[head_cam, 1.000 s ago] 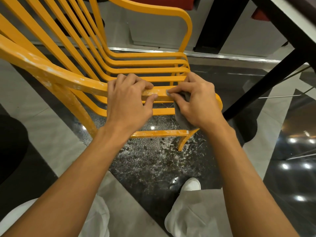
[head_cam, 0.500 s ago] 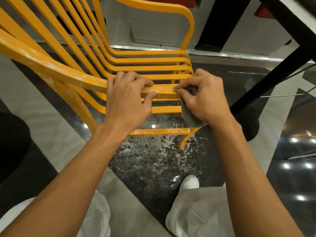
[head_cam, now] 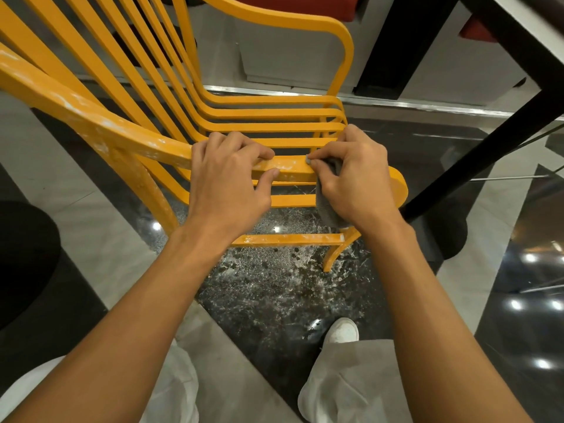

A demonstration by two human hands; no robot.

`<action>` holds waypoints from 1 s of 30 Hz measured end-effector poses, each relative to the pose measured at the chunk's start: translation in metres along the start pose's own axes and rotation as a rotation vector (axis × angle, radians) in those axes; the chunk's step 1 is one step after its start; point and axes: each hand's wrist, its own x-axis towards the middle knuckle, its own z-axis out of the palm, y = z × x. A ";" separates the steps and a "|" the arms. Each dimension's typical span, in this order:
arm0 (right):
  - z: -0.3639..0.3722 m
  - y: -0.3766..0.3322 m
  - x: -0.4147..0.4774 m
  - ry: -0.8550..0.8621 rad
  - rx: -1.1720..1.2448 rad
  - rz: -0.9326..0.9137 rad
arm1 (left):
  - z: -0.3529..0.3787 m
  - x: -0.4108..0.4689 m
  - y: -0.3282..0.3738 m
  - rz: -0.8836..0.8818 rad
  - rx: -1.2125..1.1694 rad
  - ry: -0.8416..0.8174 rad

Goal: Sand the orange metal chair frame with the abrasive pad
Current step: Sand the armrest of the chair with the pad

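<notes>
The orange metal chair frame [head_cam: 268, 112] stands in front of me, its slatted back and seat running away to the upper left. Its near armrest [head_cam: 100, 123] is scuffed with pale patches. My left hand [head_cam: 227, 186] is wrapped over this armrest, thumb underneath. Just to the right, my right hand [head_cam: 357, 181] presses a grey abrasive pad [head_cam: 328, 209] onto the armrest's rounded front end; most of the pad hangs below my palm.
A black table leg [head_cam: 488, 148] slants down just right of the chair, under a dark tabletop [head_cam: 537, 22]. Pale dust covers the dark glossy floor [head_cam: 274, 279] beneath the frame. My white-trousered legs and a white shoe [head_cam: 341, 331] are below.
My right hand with the pad has slid a little back and forth along the armrest end. My left hand has kept its grip in the same place.
</notes>
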 end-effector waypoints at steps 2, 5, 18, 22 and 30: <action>0.007 -0.007 -0.002 -0.014 0.027 -0.045 | 0.000 -0.001 -0.001 0.000 0.000 0.002; -0.001 -0.003 -0.003 -0.094 0.055 -0.075 | -0.001 0.000 -0.002 -0.006 -0.001 0.006; -0.002 -0.004 0.000 -0.129 0.062 -0.091 | -0.003 0.001 -0.008 -0.013 -0.001 -0.001; -0.004 0.002 0.004 -0.050 0.024 -0.015 | -0.003 0.001 -0.008 -0.014 -0.008 -0.003; 0.001 -0.007 0.000 -0.114 0.061 -0.081 | -0.002 0.001 -0.010 -0.009 -0.014 -0.002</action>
